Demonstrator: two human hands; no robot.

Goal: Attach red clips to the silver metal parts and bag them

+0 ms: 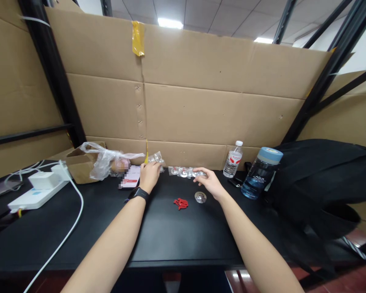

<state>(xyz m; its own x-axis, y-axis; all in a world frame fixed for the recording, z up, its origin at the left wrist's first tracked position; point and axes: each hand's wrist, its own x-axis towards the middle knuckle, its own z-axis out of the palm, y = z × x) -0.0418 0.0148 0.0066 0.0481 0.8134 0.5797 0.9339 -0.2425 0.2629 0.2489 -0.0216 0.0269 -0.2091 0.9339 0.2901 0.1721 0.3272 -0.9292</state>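
Near the back of the black table, my left hand (151,174), with a dark watch on its wrist, has its fingers closed over the near edge of a small clear plastic bag (156,157). The bag's contents are too small to make out. My right hand (212,184) pinches at the right end of a row of small shiny clear packets (183,172), thumb and forefinger around the last one. Closer to me lie a small pile of red plastic pieces (181,204) and a round, silvery clear disc (200,197), both untouched.
A phone (131,177), a crumpled plastic bag (102,160) and a cardboard box (82,167) stand left, beside a power strip (39,195) with a white cable. Rightward are a water bottle (232,159), a blue-lidded bottle (260,173) and a black backpack (323,183). Cardboard (195,114) walls the back.
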